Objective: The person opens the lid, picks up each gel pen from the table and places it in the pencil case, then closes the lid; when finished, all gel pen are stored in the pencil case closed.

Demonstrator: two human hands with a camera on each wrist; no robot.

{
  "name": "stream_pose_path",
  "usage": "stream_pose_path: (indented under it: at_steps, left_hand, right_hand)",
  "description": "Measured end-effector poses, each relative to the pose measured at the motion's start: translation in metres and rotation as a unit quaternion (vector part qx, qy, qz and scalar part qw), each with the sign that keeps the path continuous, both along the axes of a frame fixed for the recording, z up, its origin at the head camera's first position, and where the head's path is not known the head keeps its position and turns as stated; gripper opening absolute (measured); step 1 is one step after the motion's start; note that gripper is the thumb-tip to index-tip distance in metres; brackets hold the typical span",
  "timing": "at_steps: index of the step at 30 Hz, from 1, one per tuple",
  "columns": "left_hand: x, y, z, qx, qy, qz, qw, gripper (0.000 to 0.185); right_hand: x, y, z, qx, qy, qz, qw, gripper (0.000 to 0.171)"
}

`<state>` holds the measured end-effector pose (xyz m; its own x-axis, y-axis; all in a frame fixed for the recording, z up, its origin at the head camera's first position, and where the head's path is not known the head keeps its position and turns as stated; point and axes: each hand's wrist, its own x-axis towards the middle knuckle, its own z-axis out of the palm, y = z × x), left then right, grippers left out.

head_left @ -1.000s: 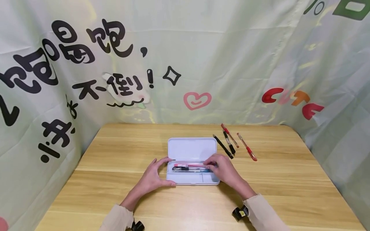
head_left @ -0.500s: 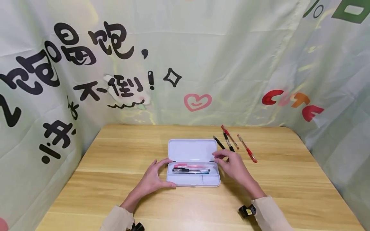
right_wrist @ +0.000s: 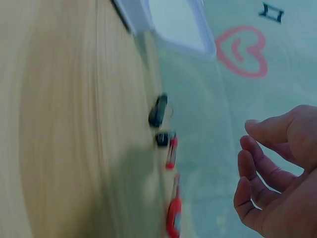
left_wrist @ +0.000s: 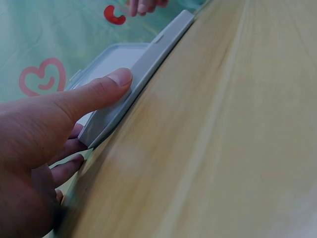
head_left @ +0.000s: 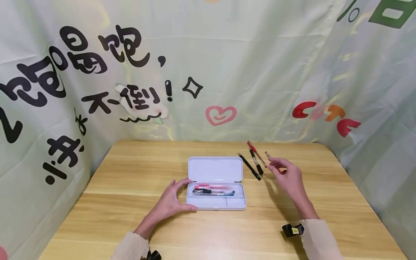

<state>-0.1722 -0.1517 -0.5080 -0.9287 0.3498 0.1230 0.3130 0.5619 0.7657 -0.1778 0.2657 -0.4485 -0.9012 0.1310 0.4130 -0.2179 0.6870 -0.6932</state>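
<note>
1. The white rectangular plastic pencil case (head_left: pixel 216 182) lies open at the middle of the pale wooden tabletop (head_left: pixel 130 216), lid flat behind the tray; a pink-barrelled pen (head_left: pixel 212 187) and a black-and-clear pen (head_left: pixel 212 192) already lie side by side in the tray, so I judge that part of the packing done.
2. The left hand (head_left: pixel 173 196) steadies the case's left end, thumb pressed on the front edge, fingers at the back corner; it clasps the case rather than lifts it.
3. The right hand (head_left: pixel 287 177) hovers empty over the loose pens, fingers loosely spread and slightly bent, gripping nothing.
4. Left to do, by my reading: four pens lie outside, right of the lid; a slim black pen (head_left: pixel 249 166), a black-capped pen (head_left: pixel 256 163), a red-capped pen (head_left: pixel 256 154), and a red pen (head_left: pixel 268 155) mostly hidden under the right hand; the lid stands open.
</note>
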Motion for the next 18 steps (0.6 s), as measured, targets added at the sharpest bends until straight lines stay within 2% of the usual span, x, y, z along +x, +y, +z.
stream_pose_path:
  at_steps: [5,12,18]
  left_hand:
    - [-0.001,-0.001,0.0,0.001,0.005,-0.006,1.0,0.096]
    - [-0.002,-0.002,-0.001,-0.001,0.003,-0.007,1.0,0.095]
    - [-0.002,-0.001,-0.001,0.0,0.0,-0.007,1.0,0.095]
  right_hand:
    - [-0.002,0.02,-0.006,-0.001,-0.023,-0.026,0.999,0.025]
    - [-0.003,0.041,-0.019,0.002,-0.111,-0.015,0.994,0.031]
    - [-0.003,0.052,-0.028,0.018,-0.151,-0.025,0.988,0.031]
